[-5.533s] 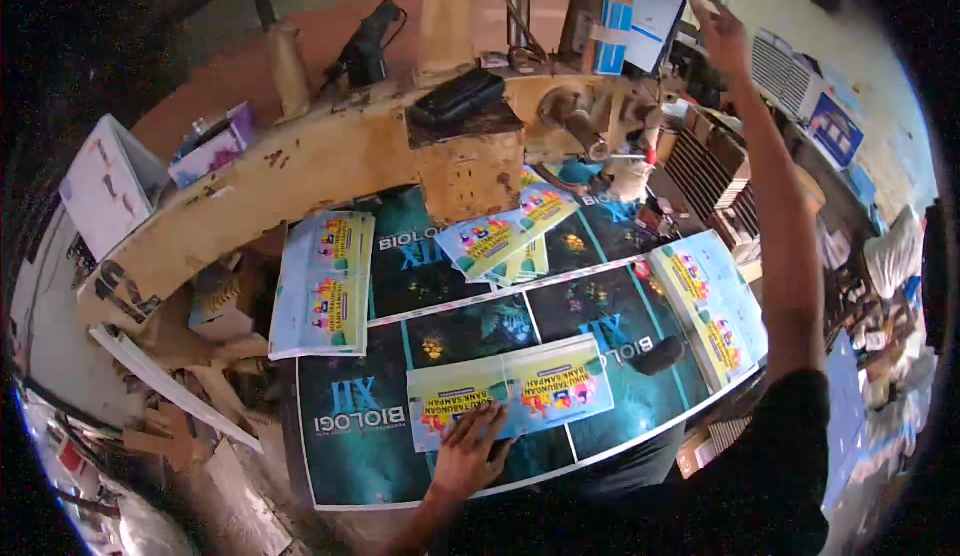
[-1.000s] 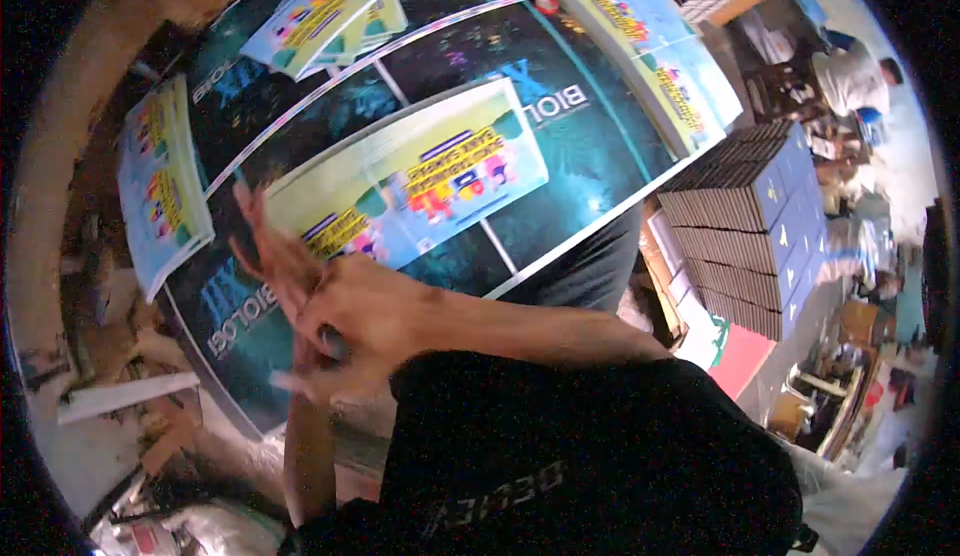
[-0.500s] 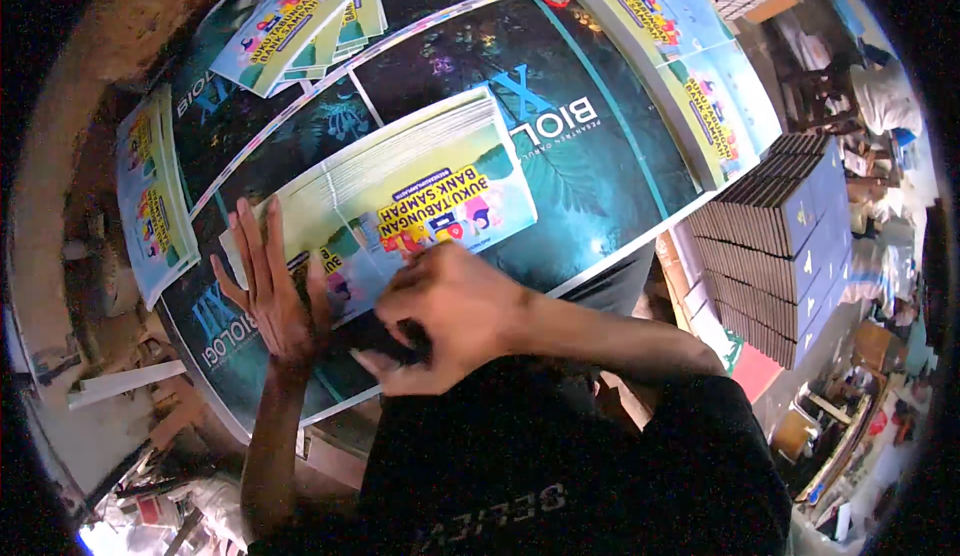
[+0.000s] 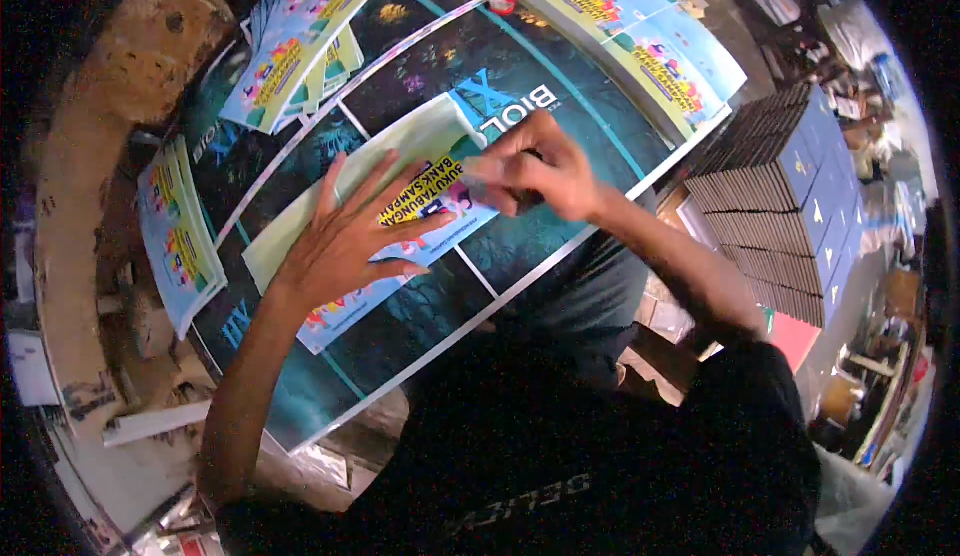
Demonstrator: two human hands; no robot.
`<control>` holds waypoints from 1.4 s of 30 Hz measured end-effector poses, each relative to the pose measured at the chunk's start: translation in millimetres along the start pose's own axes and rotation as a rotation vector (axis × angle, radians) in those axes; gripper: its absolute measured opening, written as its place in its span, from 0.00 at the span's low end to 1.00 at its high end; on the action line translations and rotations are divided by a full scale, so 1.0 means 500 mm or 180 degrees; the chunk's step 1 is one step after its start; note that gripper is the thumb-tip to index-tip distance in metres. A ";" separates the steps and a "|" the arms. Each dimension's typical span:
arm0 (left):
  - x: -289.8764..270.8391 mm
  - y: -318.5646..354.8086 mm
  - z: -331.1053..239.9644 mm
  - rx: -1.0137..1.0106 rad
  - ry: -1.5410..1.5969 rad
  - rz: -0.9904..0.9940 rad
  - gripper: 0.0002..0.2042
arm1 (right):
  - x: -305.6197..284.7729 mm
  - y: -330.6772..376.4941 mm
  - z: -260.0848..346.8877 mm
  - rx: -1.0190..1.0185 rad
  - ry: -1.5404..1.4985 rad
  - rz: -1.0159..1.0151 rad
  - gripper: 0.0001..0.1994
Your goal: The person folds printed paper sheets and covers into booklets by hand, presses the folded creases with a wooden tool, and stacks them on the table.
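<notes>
A long printed cover sheet [image 4: 420,134], pale green and light blue with yellow lettering, lies on dark teal printed sheets [image 4: 430,321] in front of me. My left hand [image 4: 365,224] rests flat across it with the fingers spread and nothing in them. At the sheet's right end is my right hand [image 4: 550,171], its fingers curled in and partly blurred. Whether it holds anything small is hidden. How many sheets lie under the left hand cannot be seen.
Similar covers lie in a fanned pile [image 4: 300,41] at the far left, a smaller pile [image 4: 180,231] at the left edge and a thick strapped stack [image 4: 640,36] at the far right. Tall stacks of blue-covered books [image 4: 780,196] stand to the right beside the table.
My right hand has moved right and away from me, from the sheet's near edge to its right end. My left hand has shifted right and now lies across the sheet.
</notes>
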State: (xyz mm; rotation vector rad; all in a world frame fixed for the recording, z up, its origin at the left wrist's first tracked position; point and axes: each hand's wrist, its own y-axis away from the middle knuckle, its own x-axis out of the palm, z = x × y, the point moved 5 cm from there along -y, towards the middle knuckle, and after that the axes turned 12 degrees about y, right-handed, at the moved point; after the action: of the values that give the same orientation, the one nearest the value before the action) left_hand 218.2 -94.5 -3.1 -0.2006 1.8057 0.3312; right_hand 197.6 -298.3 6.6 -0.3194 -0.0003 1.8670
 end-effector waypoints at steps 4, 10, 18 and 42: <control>-0.011 -0.014 0.006 0.0224 0.0219 0.0049 0.31 | -0.044 0.019 0.050 -0.0137 0.0231 -0.0365 0.21; 0.009 -0.017 0.029 0.0365 0.0431 -0.0121 0.26 | 0.000 0.045 -0.024 -0.0342 0.0391 -0.0789 0.20; 0.034 -0.031 0.062 0.0369 0.0697 -0.0399 0.20 | 0.232 0.002 0.028 -0.1478 0.0124 -0.0555 0.21; 0.033 -0.007 0.073 0.0143 0.1203 -0.0943 0.13 | -0.010 0.034 -0.032 0.0429 0.0922 -0.0992 0.22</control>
State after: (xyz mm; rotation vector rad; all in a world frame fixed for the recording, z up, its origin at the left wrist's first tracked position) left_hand 248.7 -85.3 -27.9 -0.5210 2.1162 0.0414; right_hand 186.4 -310.9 -10.6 -0.4659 0.2586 1.4919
